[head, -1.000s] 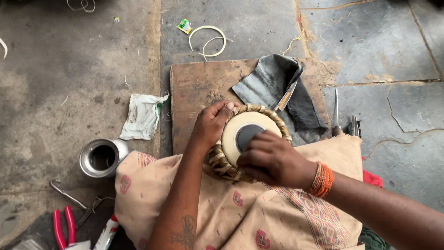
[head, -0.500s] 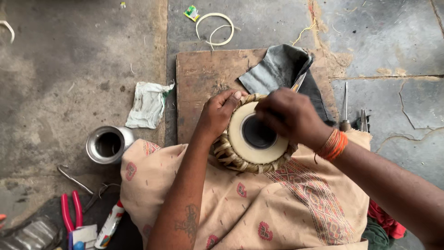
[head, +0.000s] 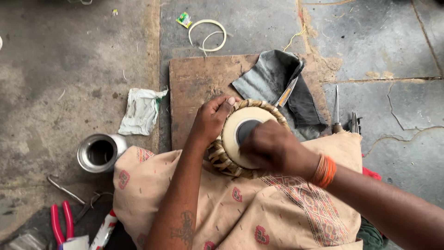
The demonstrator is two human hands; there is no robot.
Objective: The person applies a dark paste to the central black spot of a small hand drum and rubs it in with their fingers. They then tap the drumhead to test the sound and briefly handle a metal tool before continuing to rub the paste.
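A person sits on a stone floor, seen from above, with a small hand drum (head: 240, 139) resting on a beige patterned cloth (head: 259, 208) across the lap. The drum has a pale skin with a dark round patch in the middle and a rim of woven straps. The left hand (head: 210, 121) cups the drum's left edge, fingers pressed together and curled over the rim, thumb on top. The right hand (head: 273, 147) lies over the drumhead, fingers bunched and pressed down near the dark patch; it hides whatever the fingertips may hold, so that cannot be told.

Just behind the drum lies a flat wooden board (head: 199, 88), and on it a crumpled grey cloth (head: 277, 83) with a thin blade (head: 286, 91) resting against it. Left of the board lies a folded white rag (head: 141, 110), and nearer, a steel cup (head: 98, 153). Red-handled pliers (head: 60, 222) lie at the lower left. A white ring (head: 209, 34) lies beyond the board. Slim metal tools (head: 344, 118) lie to the right.
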